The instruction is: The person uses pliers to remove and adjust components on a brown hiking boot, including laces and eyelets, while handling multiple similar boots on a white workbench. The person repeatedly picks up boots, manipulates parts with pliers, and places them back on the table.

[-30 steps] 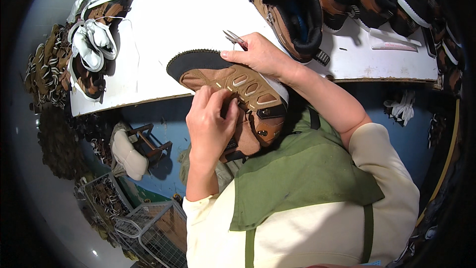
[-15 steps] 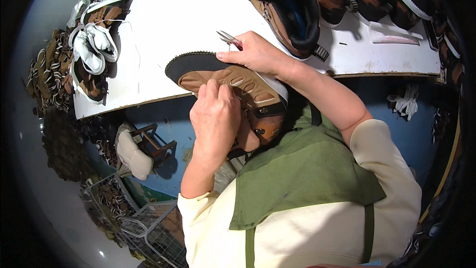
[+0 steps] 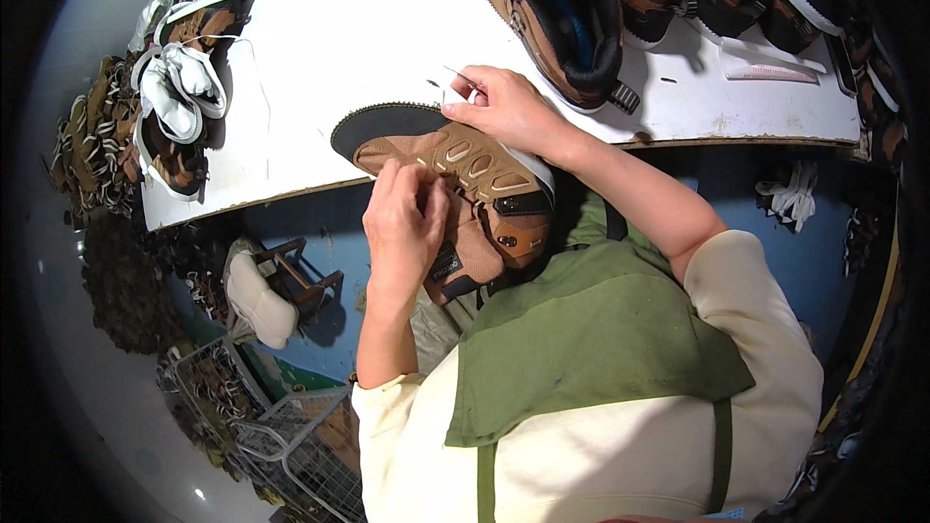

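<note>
A brown and black shoe upper (image 3: 499, 163) with a toothed black toe edge is tilted between my hands at the table's front edge. My left hand (image 3: 402, 213) is closed, its bent fingertips pressed together at the base of the tongue; what they pinch there is hidden. The loose tongue (image 3: 463, 257) hangs below them. My right hand (image 3: 509, 114) rests along the far side, its thumb on the black toe edge. Thin metal thread snips (image 3: 465, 77) stick out from its curled fingers, the handles hidden in the palm.
The white table (image 3: 329, 48) carries several finished-looking brown shoes (image 3: 572, 29) at the right and white-stuffed shoes (image 3: 184, 87) at the left. Below stand a padded stool (image 3: 260, 295) and a wire basket (image 3: 310, 450). A pile of uppers (image 3: 102, 136) lies far left.
The upper has turned slightly and shifted, showing more of its tongue. My left hand has moved a little left and down its side. The snips' blades have swung and look thinner.
</note>
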A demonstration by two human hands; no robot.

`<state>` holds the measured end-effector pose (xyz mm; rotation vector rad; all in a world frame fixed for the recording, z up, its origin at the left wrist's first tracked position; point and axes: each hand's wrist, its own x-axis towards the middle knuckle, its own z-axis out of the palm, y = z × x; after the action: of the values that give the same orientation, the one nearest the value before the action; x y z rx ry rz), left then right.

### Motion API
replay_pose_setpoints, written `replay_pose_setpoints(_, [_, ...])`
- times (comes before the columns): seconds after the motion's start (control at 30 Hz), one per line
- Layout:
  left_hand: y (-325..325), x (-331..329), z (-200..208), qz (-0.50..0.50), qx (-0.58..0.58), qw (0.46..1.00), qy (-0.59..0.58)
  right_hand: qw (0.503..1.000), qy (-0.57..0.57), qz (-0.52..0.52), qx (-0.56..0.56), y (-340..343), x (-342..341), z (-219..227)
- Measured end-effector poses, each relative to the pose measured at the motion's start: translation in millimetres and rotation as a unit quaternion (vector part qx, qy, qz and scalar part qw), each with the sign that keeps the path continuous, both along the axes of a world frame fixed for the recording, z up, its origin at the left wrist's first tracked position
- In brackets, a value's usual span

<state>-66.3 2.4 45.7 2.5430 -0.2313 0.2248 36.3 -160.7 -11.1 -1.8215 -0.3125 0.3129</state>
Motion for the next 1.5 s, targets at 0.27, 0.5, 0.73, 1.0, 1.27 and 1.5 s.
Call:
replay_pose_setpoints(0.27, [12.5,-9.4,-22.9,0.066,-0.093,0.993,-0.039,0.988,-0.154,-0.008,-0.024,-26.3,-37.3,0.9])
replay_pose_setpoints(0.5, [14.2,-7.7,-29.0,0.071,-0.132,0.988,-0.031,0.932,-0.346,-0.008,-0.108,-36.7,-57.5,2.8])
replay_pose_setpoints(0.73, [14.7,-9.4,-28.5,0.073,-0.13,0.989,-0.025,0.914,-0.386,0.005,-0.122,-30.1,-59.4,-4.1])
replay_pose_setpoints(1.0, [13.0,-7.6,-29.2,0.074,-0.12,0.99,-0.03,0.912,-0.385,0.008,-0.142,-29.7,-58.3,-4.8])
replay_pose_setpoints(1.27, [12.2,-7.0,-27.8,0.077,-0.113,0.99,-0.036,0.907,-0.393,0.013,-0.149,-29.8,-57.5,-4.8])
replay_pose_setpoints(1.5, [12.0,-7.4,-29.1,0.08,-0.118,0.989,-0.037,0.912,-0.387,0.017,-0.137,-29.1,-55.9,-4.4])
